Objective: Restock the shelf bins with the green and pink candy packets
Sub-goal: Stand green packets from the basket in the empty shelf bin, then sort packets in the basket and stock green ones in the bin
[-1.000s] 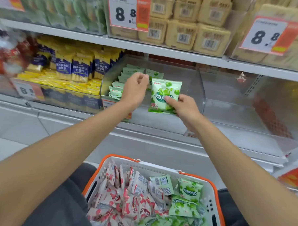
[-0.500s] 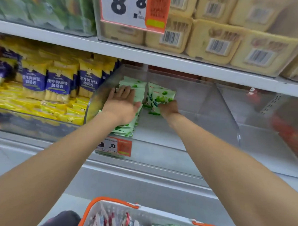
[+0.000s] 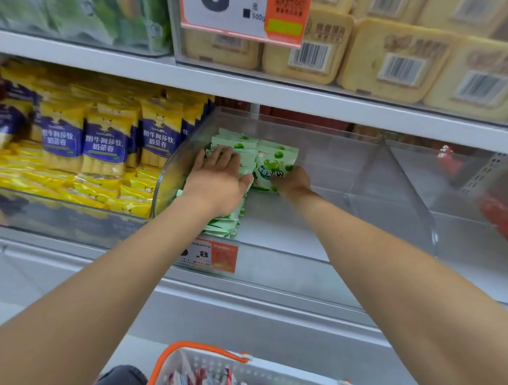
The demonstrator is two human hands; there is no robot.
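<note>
Fingers [image 3: 223, 159] of the left hand [image 3: 218, 185] lie straight and close together, palm down, pressing flat on the row [image 3: 234, 146] of green packets. This row runs from front to back along the left side of the clear bin [image 3: 303, 229]. The left thumb points right, toward the other hand.

The right hand [image 3: 294, 183] pinches one green packet [image 3: 273, 164] by its lower right corner. Its thumb sits on the printed front, and the other fingers curl behind the packet, mostly hidden. The packet stands upright with its face to the camera, just right of the row and touching it at the back of the bin. Whether its lower edge rests on the bin floor cannot be told.

Both forearms reach in over the bin's front wall. A price tag [image 3: 212, 256] hangs on that wall, with its left part hidden by the left forearm.

A white basket [image 3: 239, 366] with an orange rim sits at the bottom edge of the view, below the arms. It holds pink packets [image 3: 204, 379], and a bit of green wrapper shows at its right.

Yellow packs [image 3: 103, 145] with blue labels fill the neighbouring bin on the left. Tan packs [image 3: 398, 62] with barcodes stand on the shelf above, beside a large price card [image 3: 243, 11].
</note>
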